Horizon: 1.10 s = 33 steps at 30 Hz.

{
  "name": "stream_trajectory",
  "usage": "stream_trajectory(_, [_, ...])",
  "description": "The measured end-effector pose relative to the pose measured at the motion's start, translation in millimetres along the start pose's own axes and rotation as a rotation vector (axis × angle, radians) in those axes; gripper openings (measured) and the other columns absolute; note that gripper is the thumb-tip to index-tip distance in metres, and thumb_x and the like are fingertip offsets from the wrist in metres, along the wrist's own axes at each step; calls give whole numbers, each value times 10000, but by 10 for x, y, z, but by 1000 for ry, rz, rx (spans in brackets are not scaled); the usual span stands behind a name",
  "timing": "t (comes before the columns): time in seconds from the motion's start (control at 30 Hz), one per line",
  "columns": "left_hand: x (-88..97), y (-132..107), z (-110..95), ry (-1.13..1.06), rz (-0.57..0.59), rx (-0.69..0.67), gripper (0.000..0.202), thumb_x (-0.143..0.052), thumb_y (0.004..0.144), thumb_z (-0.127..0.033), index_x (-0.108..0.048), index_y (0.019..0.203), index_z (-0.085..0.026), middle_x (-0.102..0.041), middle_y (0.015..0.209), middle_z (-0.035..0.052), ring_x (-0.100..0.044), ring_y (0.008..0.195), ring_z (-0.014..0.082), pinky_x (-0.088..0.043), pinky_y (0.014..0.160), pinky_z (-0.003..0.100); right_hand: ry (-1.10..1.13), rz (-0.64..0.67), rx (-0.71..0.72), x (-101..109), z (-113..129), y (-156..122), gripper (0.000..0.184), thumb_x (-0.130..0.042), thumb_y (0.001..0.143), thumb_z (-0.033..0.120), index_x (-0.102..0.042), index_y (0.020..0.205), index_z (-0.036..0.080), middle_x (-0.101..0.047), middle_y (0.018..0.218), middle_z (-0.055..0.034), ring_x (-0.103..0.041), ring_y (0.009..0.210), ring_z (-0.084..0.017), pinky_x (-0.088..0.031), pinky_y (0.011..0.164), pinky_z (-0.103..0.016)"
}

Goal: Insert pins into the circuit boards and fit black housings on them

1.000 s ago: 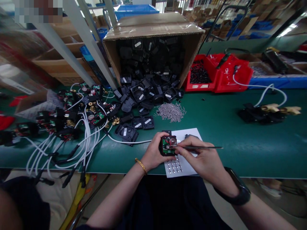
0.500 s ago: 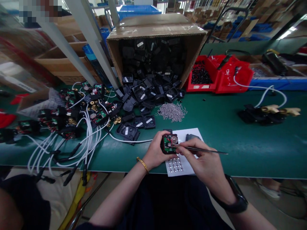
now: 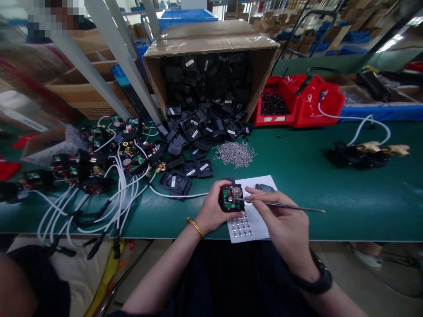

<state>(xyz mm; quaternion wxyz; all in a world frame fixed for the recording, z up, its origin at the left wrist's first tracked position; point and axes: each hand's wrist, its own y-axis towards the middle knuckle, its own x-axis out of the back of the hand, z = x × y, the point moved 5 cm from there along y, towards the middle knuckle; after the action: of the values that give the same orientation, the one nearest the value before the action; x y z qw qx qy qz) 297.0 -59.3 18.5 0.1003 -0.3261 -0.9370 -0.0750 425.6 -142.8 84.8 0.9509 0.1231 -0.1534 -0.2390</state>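
Note:
My left hand (image 3: 213,208) grips a small black housing with a green circuit board (image 3: 228,203) inside, its open side facing up. A white cable (image 3: 181,195) runs left from it. My right hand (image 3: 280,215) pinches metal tweezers (image 3: 287,205), whose tips reach over the circuit board by a small round silver part. Whether the tips touch the board I cannot tell. Beneath both hands lies a white sheet (image 3: 261,229) with rows of small round silver pieces (image 3: 242,226). A dark grey cover (image 3: 264,188) sits on the sheet, partly behind my right hand.
A cardboard box (image 3: 211,37) spills black housings (image 3: 175,180) onto the green table beside a heap of screws (image 3: 234,154). Wired assemblies (image 3: 128,154) crowd the left. Red bins (image 3: 313,103) stand at the back right, near black parts with brass fittings (image 3: 366,149).
The tweezers have shifted slightly, their shaft now lying flatter and showing more beyond my right hand, which has eased back a little from the board. My left hand still holds the housing.

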Motion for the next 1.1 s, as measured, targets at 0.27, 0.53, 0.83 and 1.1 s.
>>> stream_trajectory(0.27, [6,-4,-10,14,-1,-15,760,-828,555,-292,-396,1174,-208,-484,1167,71,-509,1056,237,-402,947,367,17,-35,-49,-103,-94,-15,53,-612,846,227,-656,849,198,-654,943,-54,-615,874,-212,-506,792,-373])
stream_trajectory(0.53, [24,-21,1,-42,-40,-11,718,-817,570,-268,-400,1150,-198,-500,1120,58,-533,1000,209,-439,895,343,35,-68,59,-176,-46,-64,67,-571,864,156,-632,862,185,-643,950,-72,-598,945,-229,-488,836,-398])
stream_trajectory(0.83, [3,-39,62,-122,-32,8,732,-815,580,-269,-379,1165,-209,-494,1148,61,-527,1044,224,-421,937,369,104,-50,9,-155,-142,-33,53,-590,860,191,-638,853,171,-646,921,-77,-614,868,-213,-512,752,-347])
stream_trajectory(1.1, [23,-49,36,-85,-28,62,742,-818,578,-255,-384,1178,-233,-479,1173,36,-513,1050,208,-407,940,334,-88,-189,-168,750,-429,235,280,-436,898,469,-517,879,201,-504,714,-26,-525,615,-176,-417,550,-289])
